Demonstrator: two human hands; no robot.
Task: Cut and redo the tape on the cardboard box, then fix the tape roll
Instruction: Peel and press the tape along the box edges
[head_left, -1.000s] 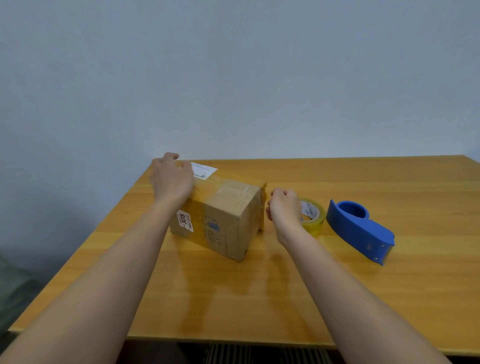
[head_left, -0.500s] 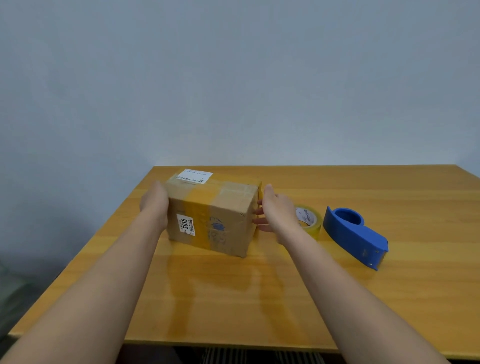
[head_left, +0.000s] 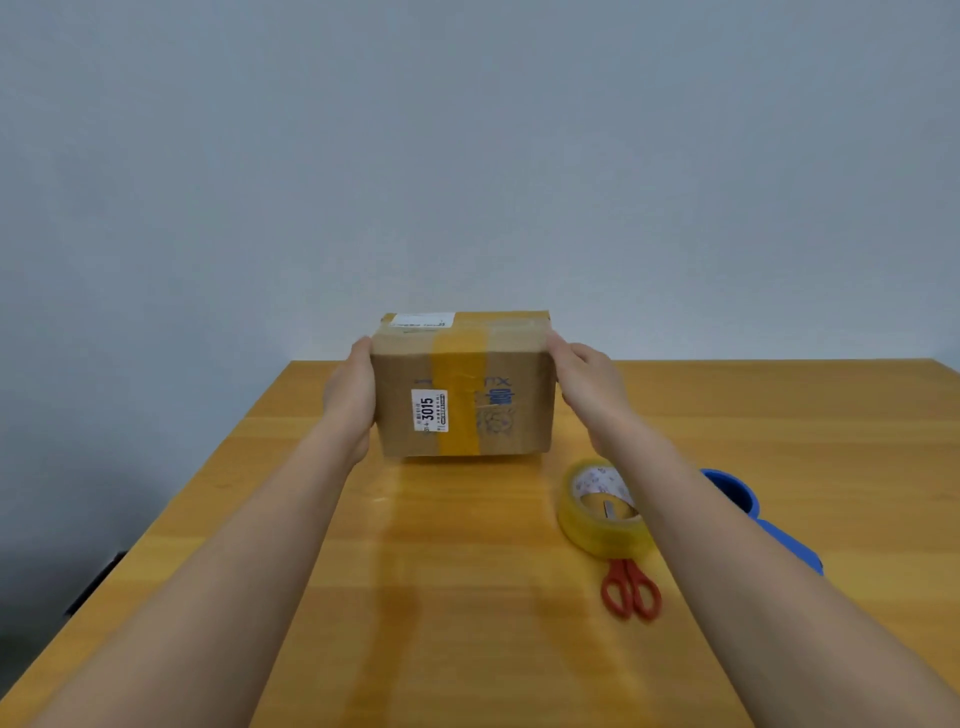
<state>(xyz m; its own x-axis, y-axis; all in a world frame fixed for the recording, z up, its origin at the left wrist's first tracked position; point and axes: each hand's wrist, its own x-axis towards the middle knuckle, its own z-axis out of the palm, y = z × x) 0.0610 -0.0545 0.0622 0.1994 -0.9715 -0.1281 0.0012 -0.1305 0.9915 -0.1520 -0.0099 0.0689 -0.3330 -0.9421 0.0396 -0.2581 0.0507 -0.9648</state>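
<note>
Risk, slip: we hold the cardboard box (head_left: 464, 384) only by side pressure from both palms; if either hand eases off, we judge it could drop or tip onto the tabletop (head_left: 441, 597).
Risk, clutter: tape roll (head_left: 602, 512), scissors (head_left: 630, 592) and blue dispenser (head_left: 753, 519) sit at about 4 o'clock of the box, under our right forearm; a careless sweep of that arm could knock them.
Risk, wrong cut: several tape layers overlap on the box; we think cutting the wrong band or going too deep could gouge the cardboard.
Left hand: left hand (head_left: 350, 400) spread flat against the box's left face, fingers up, not pinching anything.
Right hand: right hand (head_left: 584, 384) open and pressed to the box's right face, fingertips over the top right edge.
Box place: 12 o'clock on the tabletop, far centre, between our hands; whether it rests on the wood or is lifted just clear, we cannot tell.
Box look: brown cardboard, closed, a bit worn; wide yellow-brown tape band (head_left: 457, 400) runs down the near face and over the top, paler clear tape across the top edge.
Labels: white sticker reading 3015 (head_left: 429, 410) on the near face at the left of the band; white shipping label (head_left: 423, 320) on top at 11 o'clock; faint blue print to the right of the band.
Tape roll look: yellowish clear roll lying flat, white printed core, scissors' blades partly under or behind it.
Progress: tape looks uncut; scissors untouched.
</note>
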